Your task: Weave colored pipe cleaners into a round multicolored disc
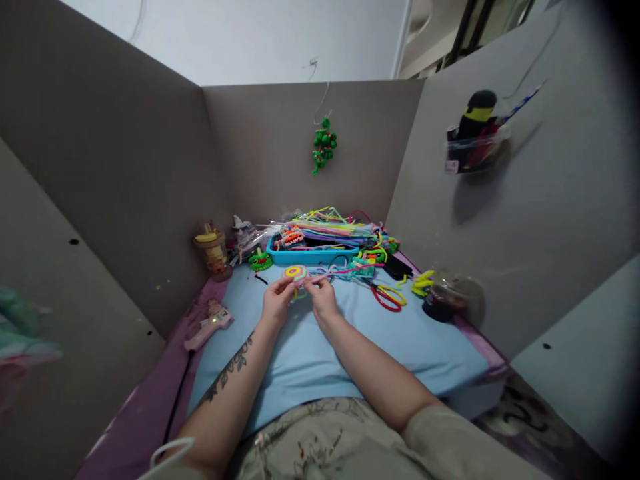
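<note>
Left hand pinches a striped coil above blue cloth. Right hand closed beside it, seemingly on a pale strand.

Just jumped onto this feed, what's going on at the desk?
A person's left hand pinches a round, multicoloured coil over a light-blue cloth. The right hand is at the coil's right side; exactly what its fingers grip is too small to tell. Beyond them, a blue tray is heaped with colourful strands. Scissors lie to the right, and a pink tool lies to the left.
</note>
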The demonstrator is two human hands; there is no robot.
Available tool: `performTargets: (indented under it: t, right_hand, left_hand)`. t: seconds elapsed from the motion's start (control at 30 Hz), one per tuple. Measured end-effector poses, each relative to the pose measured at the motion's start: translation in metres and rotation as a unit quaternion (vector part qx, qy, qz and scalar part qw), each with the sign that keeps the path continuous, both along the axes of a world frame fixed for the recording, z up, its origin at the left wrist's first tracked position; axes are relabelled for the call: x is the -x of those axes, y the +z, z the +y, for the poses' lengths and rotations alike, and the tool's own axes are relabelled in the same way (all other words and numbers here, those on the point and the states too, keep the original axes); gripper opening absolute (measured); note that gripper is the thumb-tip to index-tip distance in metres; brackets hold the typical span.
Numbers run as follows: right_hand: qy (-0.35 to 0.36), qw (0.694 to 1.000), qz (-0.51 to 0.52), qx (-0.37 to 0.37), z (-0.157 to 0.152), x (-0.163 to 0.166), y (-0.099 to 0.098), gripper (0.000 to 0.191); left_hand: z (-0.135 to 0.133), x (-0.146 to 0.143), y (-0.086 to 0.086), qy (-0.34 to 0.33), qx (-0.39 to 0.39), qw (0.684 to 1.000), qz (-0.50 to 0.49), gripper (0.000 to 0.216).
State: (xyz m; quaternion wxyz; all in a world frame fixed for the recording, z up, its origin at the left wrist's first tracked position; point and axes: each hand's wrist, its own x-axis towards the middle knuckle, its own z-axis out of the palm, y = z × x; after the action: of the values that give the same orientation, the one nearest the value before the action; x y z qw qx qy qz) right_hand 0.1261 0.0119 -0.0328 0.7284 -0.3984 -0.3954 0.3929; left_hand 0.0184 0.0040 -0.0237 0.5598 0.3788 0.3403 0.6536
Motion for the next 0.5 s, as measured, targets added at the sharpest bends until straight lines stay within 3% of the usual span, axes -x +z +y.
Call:
performTargets:
  t: [0.3,0.5]
  right_hand:
    - [0.027,0.994,0.097,0.044,0.0043,-0.0024,-0.0013,0.029]
    - [0.112,0.988,0.074,0.074,0.0039,-0.0067,0.002,0.031]
  left_hand:
    - [-0.0011,0.0016,0.0008,-0.014,0.008,1.0,-0.017,0.037]
    - [0.0006,0.0051,0.001,-0.042,0.015,0.999,-0.031,0.037]
